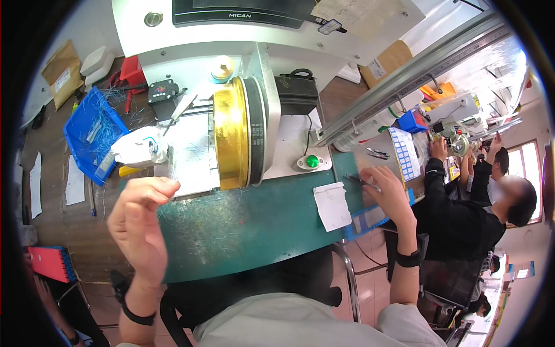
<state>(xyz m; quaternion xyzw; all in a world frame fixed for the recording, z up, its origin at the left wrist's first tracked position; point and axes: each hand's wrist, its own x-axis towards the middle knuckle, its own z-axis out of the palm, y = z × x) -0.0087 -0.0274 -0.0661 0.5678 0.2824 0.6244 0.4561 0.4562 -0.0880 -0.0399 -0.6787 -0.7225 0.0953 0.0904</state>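
The left hand (pixel 141 222) is raised at about 8 o'clock over the green mat (pixel 254 225) that covers the bench, its fingers curled and the thumb meeting the fingertips in a pinch; what it pinches is too fine to make out, though thin blue wire strands (pixel 214 217) lie scattered across the mat just beside it. The right hand (pixel 386 191) rests at about 3 o'clock, closed around one slim metal tool, a pair of tweezers (pixel 361 181), whose tip points toward 9 o'clock. Each wrist wears one black band, two in all. One gold-coloured drum (pixel 231 134) stands on edge at the centre, backed by one dark disc and one grey plate, all part of the white machine (pixel 191 34) at 12 o'clock. One green round button (pixel 312 161) sits in its white base just right of the drum. At 10 o'clock from the left hand lies one white wrapped bundle (pixel 139 149), touching a white sheet, and beyond it one blue tray (pixel 92 136) holds loose blue wire. One white paper slip (pixel 332 205) lies on the mat between the drum and the right hand. One second pair of tweezers (pixel 377 153) lies at 2 o'clock near a blue-and-white chart. At 3 o'clock another person in black (pixel 462 214) works at a separate machine, well apart. One red tray (pixel 52 263) sits at 8 o'clock near the rim.
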